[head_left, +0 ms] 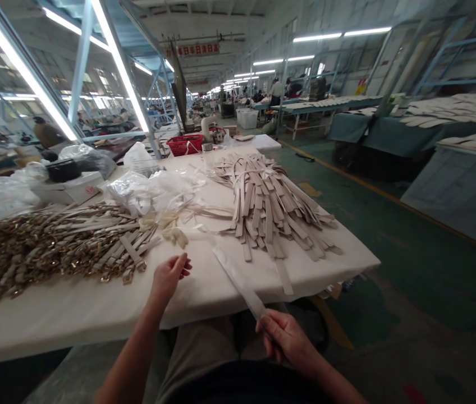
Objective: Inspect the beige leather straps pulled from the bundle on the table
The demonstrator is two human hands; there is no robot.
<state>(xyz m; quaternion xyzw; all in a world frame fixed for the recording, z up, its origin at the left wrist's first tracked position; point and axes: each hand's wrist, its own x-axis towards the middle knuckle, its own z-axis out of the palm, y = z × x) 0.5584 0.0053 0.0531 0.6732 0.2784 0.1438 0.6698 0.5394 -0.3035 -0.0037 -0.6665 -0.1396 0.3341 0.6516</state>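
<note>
My right hand [282,335] grips the near end of a long, flat whitish strip [240,283] at the table's front edge. The strip slants up and away to the left over the cloth and looks partly see-through. My left hand [172,275] is closed above the table, fingers curled, just in front of a crumpled yellowish glove [174,234]; whether anything lies in its fingers is hidden. A tied heap of beige straps [267,202] covers the table's right part, one loose strap hanging near the edge. At left lies a pile of straps with gold-coloured buckles [65,247].
Clear plastic bags [149,191] and a white box [72,188] lie behind the buckled straps. A red basket [184,145] stands at the far end of the table [204,292]. Light tubes hang from a blue frame at left. Other tables with pale pieces [457,109] stand across the green floor.
</note>
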